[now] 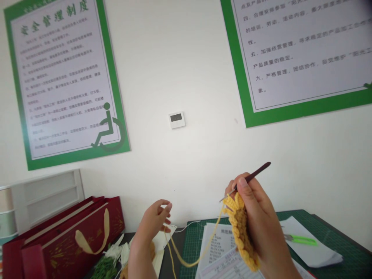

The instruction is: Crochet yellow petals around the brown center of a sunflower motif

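Note:
My right hand [261,217] is closed around a dark-handled crochet hook [258,171] and a yellow and brown crocheted piece [242,236]. The hook's metal tip points left, at the piece's upper edge. From that edge a strand of yellow yarn [209,246] sags in a slack loop and rises to my left hand [157,219]. The left fingers are loosely curled, with the yarn running by the lower ones and its other end hanging down. A wide gap separates the two hands.
Dark red gift bags [58,244] stand at the left, beside green material [105,268]. Under my right hand lie printed sheets [210,248] on a green cutting mat [190,236]. A bright green-handled tool [302,239] rests on white paper [316,252]. Behind is a wall with framed posters [123,131].

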A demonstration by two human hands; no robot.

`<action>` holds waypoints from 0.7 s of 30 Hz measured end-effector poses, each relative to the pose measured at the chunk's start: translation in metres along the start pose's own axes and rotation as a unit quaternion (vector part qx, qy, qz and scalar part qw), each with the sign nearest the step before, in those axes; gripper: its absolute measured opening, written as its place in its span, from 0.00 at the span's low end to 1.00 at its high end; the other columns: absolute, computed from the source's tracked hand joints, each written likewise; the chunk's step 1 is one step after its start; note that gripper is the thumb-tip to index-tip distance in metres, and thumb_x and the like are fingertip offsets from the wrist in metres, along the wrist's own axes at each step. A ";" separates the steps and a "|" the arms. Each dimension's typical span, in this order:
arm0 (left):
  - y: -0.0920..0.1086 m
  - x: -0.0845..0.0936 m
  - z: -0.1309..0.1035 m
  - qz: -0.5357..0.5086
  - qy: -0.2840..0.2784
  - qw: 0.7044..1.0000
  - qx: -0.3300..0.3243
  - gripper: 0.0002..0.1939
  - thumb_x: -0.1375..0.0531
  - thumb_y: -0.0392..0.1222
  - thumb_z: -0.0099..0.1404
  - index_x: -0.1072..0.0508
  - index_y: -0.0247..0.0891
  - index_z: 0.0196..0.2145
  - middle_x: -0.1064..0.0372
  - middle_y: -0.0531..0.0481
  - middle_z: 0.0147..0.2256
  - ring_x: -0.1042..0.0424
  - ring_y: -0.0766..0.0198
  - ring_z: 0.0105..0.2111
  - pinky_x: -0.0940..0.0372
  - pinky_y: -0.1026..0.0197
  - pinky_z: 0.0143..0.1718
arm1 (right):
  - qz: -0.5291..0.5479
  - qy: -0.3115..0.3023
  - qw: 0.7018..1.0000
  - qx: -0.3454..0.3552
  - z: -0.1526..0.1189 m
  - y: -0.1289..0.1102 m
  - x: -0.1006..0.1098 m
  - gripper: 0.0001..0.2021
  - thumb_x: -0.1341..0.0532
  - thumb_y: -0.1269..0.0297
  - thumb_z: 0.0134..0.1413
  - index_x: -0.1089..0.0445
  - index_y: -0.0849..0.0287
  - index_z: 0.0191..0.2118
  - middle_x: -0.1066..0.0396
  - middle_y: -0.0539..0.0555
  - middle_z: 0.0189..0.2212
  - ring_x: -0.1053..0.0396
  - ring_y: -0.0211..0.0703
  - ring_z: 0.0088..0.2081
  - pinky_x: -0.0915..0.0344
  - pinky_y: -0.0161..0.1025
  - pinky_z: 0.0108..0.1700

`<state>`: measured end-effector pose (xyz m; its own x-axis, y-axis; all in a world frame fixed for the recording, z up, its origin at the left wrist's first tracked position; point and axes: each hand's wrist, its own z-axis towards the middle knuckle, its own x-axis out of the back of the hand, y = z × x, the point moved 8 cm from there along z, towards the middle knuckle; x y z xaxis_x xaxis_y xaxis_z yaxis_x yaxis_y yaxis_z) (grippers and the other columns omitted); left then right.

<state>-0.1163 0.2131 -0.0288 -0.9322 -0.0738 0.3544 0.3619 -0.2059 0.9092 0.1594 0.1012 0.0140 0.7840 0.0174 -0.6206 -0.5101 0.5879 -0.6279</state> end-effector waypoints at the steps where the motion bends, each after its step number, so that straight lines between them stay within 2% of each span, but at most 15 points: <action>1: 0.012 0.000 -0.004 0.000 0.002 0.999 -0.034 0.17 0.37 0.45 0.71 0.27 0.37 0.55 0.27 0.42 0.53 0.24 0.52 0.47 0.26 0.45 0.46 | 0.000 0.000 1.000 -0.001 0.000 0.000 0.000 0.19 0.34 0.44 0.58 0.34 0.54 0.31 0.35 0.47 0.27 0.39 0.37 0.26 0.40 0.33 0.26; 3: 0.043 -0.007 -0.016 -0.022 -0.007 0.992 -0.121 0.19 0.33 0.45 0.67 0.27 0.37 0.53 0.28 0.40 0.51 0.28 0.49 0.51 0.31 0.42 0.54 | -0.002 -0.002 1.000 -0.001 -0.001 0.001 -0.001 0.18 0.35 0.45 0.59 0.34 0.54 0.31 0.35 0.47 0.27 0.39 0.37 0.26 0.40 0.32 0.26; 4: 0.061 -0.016 -0.025 -0.040 -0.029 0.984 -0.169 0.25 0.32 0.47 0.65 0.29 0.40 0.57 0.29 0.39 0.52 0.30 0.48 0.54 0.35 0.42 0.58 | -0.006 -0.001 1.000 0.000 -0.002 0.001 -0.001 0.18 0.35 0.45 0.59 0.34 0.54 0.32 0.35 0.47 0.27 0.39 0.36 0.26 0.40 0.31 0.26; 6: 0.094 -0.044 -0.050 -0.086 -0.107 0.957 -0.257 0.46 0.26 0.50 0.55 0.39 0.48 0.67 0.32 0.39 0.58 0.30 0.45 0.56 0.34 0.43 0.59 | -0.018 0.000 1.000 0.007 -0.002 0.000 -0.002 0.18 0.35 0.45 0.60 0.33 0.54 0.32 0.34 0.46 0.27 0.39 0.36 0.26 0.39 0.31 0.26; 7: 0.107 -0.060 -0.063 -0.101 -0.145 0.942 -0.284 0.55 0.22 0.47 0.48 0.43 0.53 0.69 0.33 0.40 0.60 0.29 0.44 0.56 0.32 0.44 0.57 | -0.024 0.000 1.000 0.010 -0.003 -0.001 -0.003 0.18 0.35 0.45 0.60 0.33 0.54 0.32 0.34 0.47 0.27 0.38 0.36 0.26 0.38 0.30 0.26; 8: 0.118 -0.075 -0.076 -0.117 -0.178 0.926 -0.312 0.59 0.22 0.41 0.47 0.46 0.57 0.70 0.36 0.40 0.63 0.30 0.45 0.57 0.31 0.45 0.56 | -0.031 0.000 0.999 0.013 -0.004 -0.001 -0.003 0.18 0.35 0.45 0.60 0.33 0.55 0.32 0.34 0.47 0.27 0.38 0.36 0.26 0.38 0.31 0.26; 9: 0.127 -0.090 -0.088 -0.128 -0.211 0.909 -0.334 0.55 0.26 0.32 0.54 0.47 0.60 0.71 0.40 0.39 0.65 0.32 0.47 0.59 0.32 0.45 0.57 | -0.037 -0.002 0.999 0.014 -0.004 -0.002 -0.004 0.18 0.35 0.45 0.60 0.32 0.54 0.32 0.34 0.47 0.27 0.37 0.36 0.26 0.37 0.31 0.26; 11: 0.139 -0.108 -0.103 -0.145 -0.240 0.890 -0.360 0.55 0.35 0.20 0.57 0.48 0.65 0.71 0.42 0.41 0.66 0.32 0.51 0.58 0.28 0.50 0.53 | -0.046 0.000 0.999 0.014 -0.006 -0.004 -0.004 0.18 0.35 0.44 0.59 0.32 0.54 0.33 0.34 0.46 0.27 0.37 0.36 0.26 0.37 0.30 0.26; 13: 0.143 -0.114 -0.106 -0.167 -0.242 0.882 -0.368 0.55 0.35 0.18 0.56 0.45 0.65 0.70 0.39 0.40 0.64 0.28 0.53 0.54 0.25 0.58 0.44 | -0.051 0.009 0.998 0.018 -0.007 -0.007 -0.003 0.18 0.35 0.43 0.58 0.32 0.54 0.33 0.35 0.46 0.26 0.37 0.35 0.26 0.38 0.30 0.25; 14: 0.142 -0.115 -0.104 -0.176 -0.248 0.884 -0.355 0.51 0.35 0.18 0.57 0.40 0.61 0.69 0.38 0.39 0.63 0.25 0.55 0.49 0.24 0.62 0.39 | -0.052 0.009 0.998 0.019 -0.007 -0.008 -0.002 0.18 0.34 0.43 0.58 0.32 0.54 0.33 0.35 0.46 0.26 0.37 0.35 0.25 0.38 0.30 0.25; 16: 0.137 -0.112 -0.096 -0.221 -0.264 0.883 -0.318 0.39 0.36 0.21 0.60 0.29 0.54 0.63 0.35 0.38 0.60 0.25 0.68 0.31 0.27 0.69 0.25 | -0.048 0.007 0.999 0.021 -0.007 -0.009 -0.003 0.19 0.34 0.43 0.57 0.32 0.54 0.32 0.36 0.46 0.25 0.38 0.35 0.24 0.38 0.30 0.24; 17: 0.136 -0.108 -0.091 -0.244 -0.255 0.883 -0.310 0.34 0.37 0.22 0.63 0.27 0.52 0.61 0.32 0.39 0.57 0.27 0.71 0.27 0.28 0.71 0.21 | -0.045 0.002 0.999 0.019 -0.007 -0.009 -0.003 0.19 0.34 0.43 0.57 0.32 0.54 0.31 0.36 0.46 0.25 0.38 0.35 0.24 0.38 0.31 0.24; 19: 0.135 -0.096 -0.082 -0.286 -0.219 0.877 -0.318 0.28 0.39 0.26 0.67 0.26 0.50 0.59 0.29 0.42 0.51 0.27 0.66 0.32 0.29 0.73 0.18 | -0.037 -0.003 0.999 0.017 -0.006 -0.008 -0.004 0.20 0.34 0.43 0.57 0.33 0.55 0.31 0.35 0.46 0.25 0.39 0.34 0.24 0.38 0.30 0.24; 21: 0.136 -0.082 -0.076 -0.333 -0.175 0.865 -0.332 0.24 0.40 0.27 0.69 0.25 0.49 0.58 0.30 0.41 0.52 0.26 0.61 0.38 0.28 0.72 0.16 | -0.035 -0.003 0.999 0.019 -0.005 -0.007 -0.005 0.20 0.34 0.44 0.57 0.33 0.55 0.30 0.35 0.47 0.26 0.38 0.34 0.24 0.38 0.30 0.25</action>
<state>0.0093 0.1169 0.0489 -0.8318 0.5528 -0.0504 -0.4469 -0.6130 0.6516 0.1566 0.0927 0.0191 0.8189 -0.0205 -0.5735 -0.4405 0.6180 -0.6512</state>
